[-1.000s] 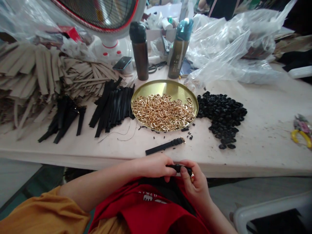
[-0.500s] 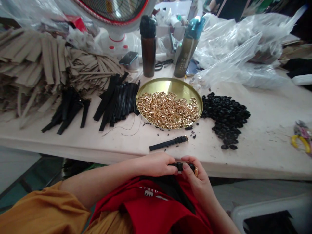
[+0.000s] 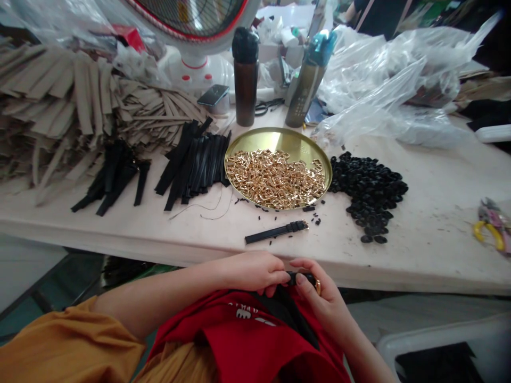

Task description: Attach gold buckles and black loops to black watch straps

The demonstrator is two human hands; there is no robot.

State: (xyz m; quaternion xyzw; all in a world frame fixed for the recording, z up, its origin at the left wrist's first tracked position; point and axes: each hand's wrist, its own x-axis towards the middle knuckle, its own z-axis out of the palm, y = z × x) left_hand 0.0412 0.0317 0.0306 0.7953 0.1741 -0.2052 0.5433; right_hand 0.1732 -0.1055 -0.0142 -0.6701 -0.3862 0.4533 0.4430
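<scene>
Logged left to right, I have one bare left hand (image 3: 259, 272), fingers closed on one slim black strap (image 3: 293, 277) with a gold-coloured buckle (image 3: 318, 288), pinched thumb-to-forefinger by one right hand (image 3: 321, 292) just before the pale tabletop's (image 3: 435, 213) front edge. Beyond I count one flat-lying black strap (image 3: 271, 233) and one pair of yellow-handled pliers (image 3: 490, 226), pale surface stretching between.

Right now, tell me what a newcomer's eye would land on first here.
Probably the round gold-coloured tray heaped with shiny buckles in the middle of the table. The red-rimmed fan at the back, left of centre, and the pile of small black loops right of the tray would likely come next. By the table's near edge, the left hand and right hand hold a black strap between them.
</scene>
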